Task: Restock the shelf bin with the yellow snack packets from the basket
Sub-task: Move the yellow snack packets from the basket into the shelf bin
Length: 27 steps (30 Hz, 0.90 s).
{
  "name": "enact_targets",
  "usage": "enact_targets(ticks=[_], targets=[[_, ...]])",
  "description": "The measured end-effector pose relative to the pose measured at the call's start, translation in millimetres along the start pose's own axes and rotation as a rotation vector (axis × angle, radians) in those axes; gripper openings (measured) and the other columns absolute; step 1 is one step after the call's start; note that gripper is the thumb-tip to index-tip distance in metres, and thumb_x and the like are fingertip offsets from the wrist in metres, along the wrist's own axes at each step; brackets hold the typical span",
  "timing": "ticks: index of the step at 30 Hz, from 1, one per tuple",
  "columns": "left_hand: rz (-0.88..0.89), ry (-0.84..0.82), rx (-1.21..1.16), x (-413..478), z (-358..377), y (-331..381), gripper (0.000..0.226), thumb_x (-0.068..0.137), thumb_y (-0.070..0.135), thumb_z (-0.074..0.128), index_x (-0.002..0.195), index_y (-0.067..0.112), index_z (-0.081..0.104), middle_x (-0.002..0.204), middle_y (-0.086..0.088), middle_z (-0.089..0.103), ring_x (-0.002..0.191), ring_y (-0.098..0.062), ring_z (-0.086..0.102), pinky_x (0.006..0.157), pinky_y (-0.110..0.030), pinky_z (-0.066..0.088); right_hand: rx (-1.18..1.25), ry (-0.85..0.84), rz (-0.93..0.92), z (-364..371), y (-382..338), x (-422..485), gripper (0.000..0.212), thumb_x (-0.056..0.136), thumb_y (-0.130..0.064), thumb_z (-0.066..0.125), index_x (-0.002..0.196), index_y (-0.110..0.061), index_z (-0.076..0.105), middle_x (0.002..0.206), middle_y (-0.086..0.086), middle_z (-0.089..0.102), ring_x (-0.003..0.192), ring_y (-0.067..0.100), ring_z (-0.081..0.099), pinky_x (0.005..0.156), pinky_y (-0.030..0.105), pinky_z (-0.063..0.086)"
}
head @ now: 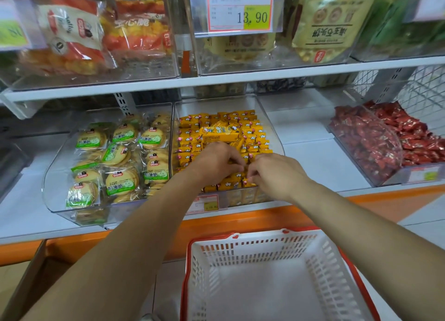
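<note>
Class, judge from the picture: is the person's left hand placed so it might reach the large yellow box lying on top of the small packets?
Probably yes. The left hand is inside the open-topped bin, just before the yellow box, with nothing between them.

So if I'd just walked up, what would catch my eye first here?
Probably the two bare hands, left hand and right hand, meeting over the clear bin at mid-shelf, fingers among the bright yellow snack packets that fill it. Next, the white basket with red trim right below, which looks empty. Then the big price tag reading 13.90 on the shelf above.
</note>
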<state>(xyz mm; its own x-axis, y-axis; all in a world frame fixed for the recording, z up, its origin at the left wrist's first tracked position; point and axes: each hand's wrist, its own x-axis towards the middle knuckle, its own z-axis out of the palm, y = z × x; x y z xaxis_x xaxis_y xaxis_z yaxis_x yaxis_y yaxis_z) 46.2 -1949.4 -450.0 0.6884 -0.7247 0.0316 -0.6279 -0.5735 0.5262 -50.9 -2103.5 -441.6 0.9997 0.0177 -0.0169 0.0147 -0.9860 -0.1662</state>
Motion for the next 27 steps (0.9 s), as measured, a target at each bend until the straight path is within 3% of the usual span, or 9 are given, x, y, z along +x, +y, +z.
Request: enact_targets(ticks=[2,4,7,10,14,18,21,24,27], targets=[[-0.011,0.026,-0.008,-4,1,1,0.009,0.093,0.02,0.073,0.097,0.023,0.08,0.097,0.011,0.072,0.094,-0.011,0.065,0.083,-0.027,0.054,0.025,-0.037,-0.006,-3,-1,-3,0.012,0.095,-0.035,0.061,0.097,-0.031,0.072,0.103,-0.007,0.061,0.101,0.018,0.059,0.083,0.038,0.052],[-0.034,0.265,-0.08,-14,3,2,0.007,0.091,0.019,0.074,0.092,0.026,0.076,0.089,0.018,0.065,0.087,-0.006,0.062,0.073,-0.011,0.047,0.051,-0.037,-0.025,-3,-1,-7,0.013,0.092,-0.039,0.062,0.095,-0.03,0.071,0.1,-0.007,0.059,0.097,0.017,0.057,0.08,0.036,0.052],[-0.174,0.563,-0.083,-26,8,-3,0.019,0.083,0.032,0.082,0.093,0.026,0.066,0.09,0.011,0.06,0.081,-0.009,0.058,0.065,-0.02,0.047,0.254,0.111,-0.011,-1,0,-13,0.01,0.09,-0.036,0.065,0.086,-0.029,0.07,0.09,-0.008,0.06,0.088,0.012,0.057,0.076,0.033,0.051],[-0.333,0.432,0.017,-27,10,1,0.031,0.081,0.049,0.08,0.093,0.026,0.063,0.083,0.007,0.062,0.074,-0.015,0.061,0.06,-0.031,0.052,0.45,0.221,0.072,1,2,-11,0.01,0.09,-0.028,0.067,0.096,-0.024,0.073,0.089,-0.009,0.066,0.085,0.007,0.061,0.075,0.026,0.052],[-0.397,0.453,-0.209,-33,0,7,0.02,0.086,0.044,0.077,0.086,0.033,0.06,0.071,0.013,0.063,0.059,-0.003,0.061,0.046,-0.02,0.042,0.675,0.305,0.17,2,1,-7,0.021,0.092,-0.022,0.063,0.112,-0.026,0.07,0.09,-0.014,0.067,0.081,-0.003,0.06,0.068,0.004,0.039],[-0.363,0.375,-0.612,-55,-9,10,0.017,0.088,0.037,0.077,0.1,0.026,0.074,0.087,0.01,0.075,0.079,0.001,0.069,0.059,-0.01,0.045,1.036,0.297,0.27,-5,-2,-5,0.039,0.097,-0.028,0.058,0.136,-0.029,0.054,0.114,-0.006,0.064,0.093,0.015,0.066,0.077,0.03,0.054],[-0.297,0.333,-0.713,-70,-9,16,0.012,0.09,0.032,0.075,0.1,0.025,0.074,0.082,0.01,0.077,0.075,0.003,0.069,0.06,-0.009,0.046,1.349,0.194,0.263,-9,-7,-7,0.035,0.098,-0.027,0.061,0.132,-0.029,0.056,0.109,0.0,0.067,0.086,0.019,0.073,0.062,0.027,0.055],[-0.26,0.308,-0.744,-76,-6,21,0.019,0.093,0.031,0.072,0.108,0.02,0.073,0.088,0.006,0.078,0.083,0.0,0.071,0.068,-0.011,0.051,1.454,0.186,0.225,-14,-7,-11,0.033,0.093,-0.019,0.068,0.124,-0.029,0.061,0.095,0.004,0.072,0.084,0.022,0.074,0.061,0.028,0.056],[-0.249,0.317,-0.537,-68,-3,18,0.013,0.1,0.03,0.062,0.11,0.026,0.07,0.091,0.015,0.073,0.085,0.003,0.068,0.067,-0.006,0.048,1.327,0.306,0.206,-24,1,-10,0.034,0.091,-0.019,0.071,0.122,-0.03,0.062,0.098,0.005,0.069,0.087,0.017,0.07,0.064,0.026,0.056]])
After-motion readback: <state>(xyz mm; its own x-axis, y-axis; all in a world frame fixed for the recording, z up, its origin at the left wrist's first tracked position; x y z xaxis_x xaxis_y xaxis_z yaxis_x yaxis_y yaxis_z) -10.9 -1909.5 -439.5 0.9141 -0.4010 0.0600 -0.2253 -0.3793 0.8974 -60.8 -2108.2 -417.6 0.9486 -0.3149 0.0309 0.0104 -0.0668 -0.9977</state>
